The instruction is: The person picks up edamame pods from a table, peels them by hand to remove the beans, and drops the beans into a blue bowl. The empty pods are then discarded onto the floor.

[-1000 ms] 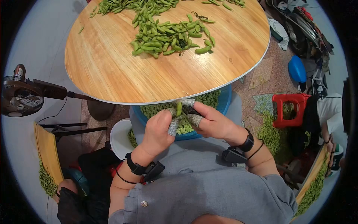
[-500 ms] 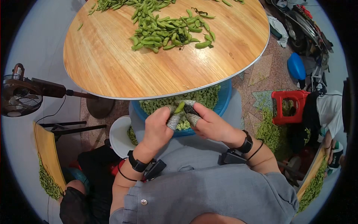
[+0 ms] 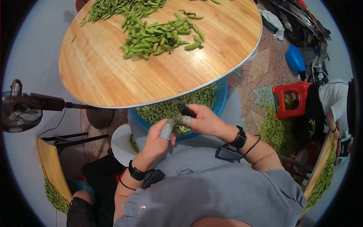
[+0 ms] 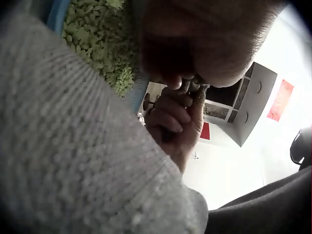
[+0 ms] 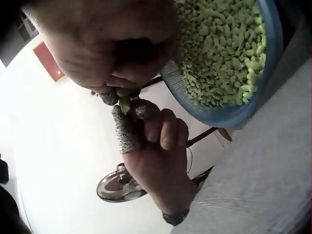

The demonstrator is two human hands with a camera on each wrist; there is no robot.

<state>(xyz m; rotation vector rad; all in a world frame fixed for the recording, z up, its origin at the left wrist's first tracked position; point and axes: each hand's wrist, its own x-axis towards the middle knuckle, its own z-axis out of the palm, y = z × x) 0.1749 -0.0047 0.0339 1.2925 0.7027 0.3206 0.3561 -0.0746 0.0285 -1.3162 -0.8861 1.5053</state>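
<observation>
Grey woven wrapping covers the thumbs of the left hand and right hand, which meet above the near side of a round blue plastic basin. Their grip is narrow: both appear to pinch the same small green bean pod, visible between the fingertips only from the right wrist. Shelling seems to be the step in hand; the next move probably calls for pressing the beans out over the basin. Whether the pod is split, I cannot tell.

Pale green shelled beans heap inside the basin. Farther off, a round light-wood table bears piled, curved green unshelled pods.

Half a second ago the pod showed bright in the head view; now the fingers hide it there.
</observation>
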